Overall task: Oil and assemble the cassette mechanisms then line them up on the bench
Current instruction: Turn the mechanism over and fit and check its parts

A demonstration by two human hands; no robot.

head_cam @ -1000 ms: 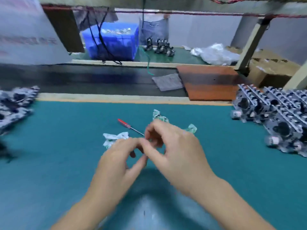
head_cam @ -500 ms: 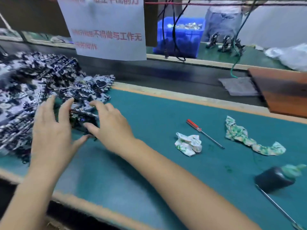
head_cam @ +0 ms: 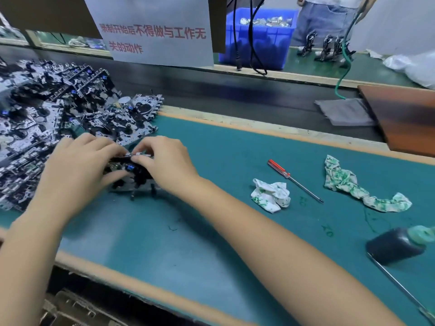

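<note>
Hands hide most of the mechanism — bottle edge-cropped.

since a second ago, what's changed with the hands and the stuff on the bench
Both hands left mid-bench for the pile on the left; the left hand and right hand now grip one cassette mechanism at its edge. The screwdriver and rags lie as before.

The bench mat is looking soft and matt. The mechanisms are shining like metal. The rags are looking like crumpled cloth.

Both hands grip mech.
</note>
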